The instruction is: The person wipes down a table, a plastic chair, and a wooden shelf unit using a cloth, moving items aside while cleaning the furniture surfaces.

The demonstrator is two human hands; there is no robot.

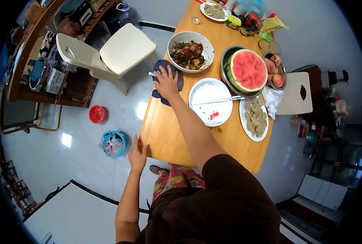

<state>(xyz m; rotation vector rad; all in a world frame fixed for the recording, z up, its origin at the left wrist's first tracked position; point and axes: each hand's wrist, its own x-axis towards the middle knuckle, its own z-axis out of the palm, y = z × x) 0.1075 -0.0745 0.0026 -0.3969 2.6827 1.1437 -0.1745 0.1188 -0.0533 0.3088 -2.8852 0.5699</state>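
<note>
My right hand (167, 84) lies flat with fingers spread on a dark blue cloth (177, 77) at the table's left edge, beside a white bowl of cooked food (189, 51). By the near left corner of the wooden table (169, 134), my left hand (138, 155) is open, its fingers apart and nothing in it. A white plate (199, 91) with red bits of fruit sits right of my right forearm. Across that plate rests a knife (217, 101). Part of the cloth is hidden under my right hand.
A cut watermelon (248, 70) in a metal bowl, a bowl of peaches (276, 77) and a plate of dumplings (255, 118) stand on the right. Jars (250, 25) crowd the far end. A cream chair (126, 49), red basin (97, 114) and blue bin (115, 144) stand left.
</note>
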